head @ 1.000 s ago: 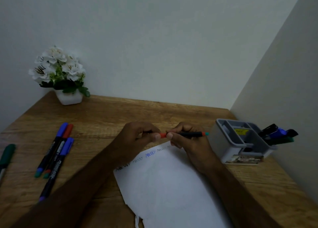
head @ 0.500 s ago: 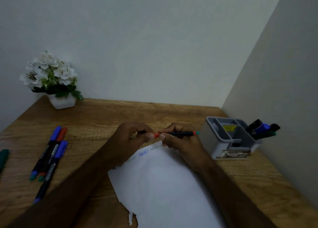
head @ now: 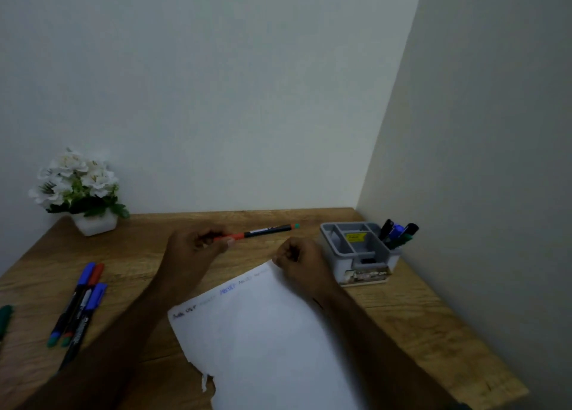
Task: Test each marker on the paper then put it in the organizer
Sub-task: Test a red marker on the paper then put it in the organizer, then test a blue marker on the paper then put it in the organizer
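The left hand (head: 198,245) pinches the orange cap end of a black-barrelled marker (head: 266,230), which stretches level toward the right with a small green tip at its far end, held near the back edge of the brown wooden surface (head: 418,326). The right hand (head: 298,259) is curled at the top right corner of the white sheet of paper (head: 272,341); whether it grips that corner or merely rests there cannot be told. The paper lies at the front middle of the surface, tilted, with short scribbles in black and blue along its top edge and a torn spot on its lower left edge.

Near the back right corner stands a grey plastic organizer (head: 356,251) with several compartments, and black, blue and green markers (head: 397,233) lean out of its right-hand compartment. Toward the left edge lie three loose markers (head: 79,310) side by side, two blue-capped and one red-capped. A dark green marker (head: 4,318) shows partly at the left edge. A small white pot of white flowers (head: 82,193) sits at the back left corner.
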{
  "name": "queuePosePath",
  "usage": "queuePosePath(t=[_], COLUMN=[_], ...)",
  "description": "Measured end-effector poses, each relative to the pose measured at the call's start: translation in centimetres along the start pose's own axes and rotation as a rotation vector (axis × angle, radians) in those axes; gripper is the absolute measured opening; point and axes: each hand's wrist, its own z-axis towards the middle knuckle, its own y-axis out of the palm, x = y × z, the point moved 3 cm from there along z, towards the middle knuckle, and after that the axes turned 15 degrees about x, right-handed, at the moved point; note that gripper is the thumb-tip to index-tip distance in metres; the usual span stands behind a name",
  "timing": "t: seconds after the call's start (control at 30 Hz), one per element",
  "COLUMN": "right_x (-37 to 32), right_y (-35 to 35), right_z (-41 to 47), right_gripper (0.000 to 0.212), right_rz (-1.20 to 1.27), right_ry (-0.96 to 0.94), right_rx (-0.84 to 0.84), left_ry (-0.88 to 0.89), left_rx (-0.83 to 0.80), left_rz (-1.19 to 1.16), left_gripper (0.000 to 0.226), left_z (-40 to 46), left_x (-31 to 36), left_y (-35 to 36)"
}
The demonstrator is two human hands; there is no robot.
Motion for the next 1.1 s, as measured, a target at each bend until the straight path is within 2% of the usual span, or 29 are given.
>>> queuePosePath(t=[0.13,0.27,0.4,0.63,1.0,1.1], right_x=[-0.7,-0.5,-0.6,-0.2,0.0,0.1], right_y=[-1.8,-3.8,-4.6,-4.5,-4.7,-4.5], right_z=[-0.8,-2.9,-4.2,-4.6,-4.5,-4.5], right_gripper=[0.019,0.019,0.017,0.019,0.017,0.017], right_rz=[-0.170,-0.276,-0.264,-0.268,-0.238,-0.238], right_ry=[-0.155,-0.370,-0.458,-0.449,-0.397,-0.392], right_rx=[-0.133,-0.114,-0.078,-0.015,0.023,0.023], left_ry=[0.058,0.174,0.215,0.290,0.347,0.332], left_rx=[-0.041,-0.104,-0.169,-0.235,-0.343,-0.431], left_rz=[-0.031,0.002,-0.053,-0.044,0.033,0.042], left_gripper=[0.020,0.018,0.020,0.024,0.030,0.029], left_z=[1.3,3.1,4.2,4.4,4.2,3.5], left_x=[3.1,6.0,8.3,9.7,10.2,10.2], left_y=[2.2,5.9,11.0,18.0,23.9,25.3])
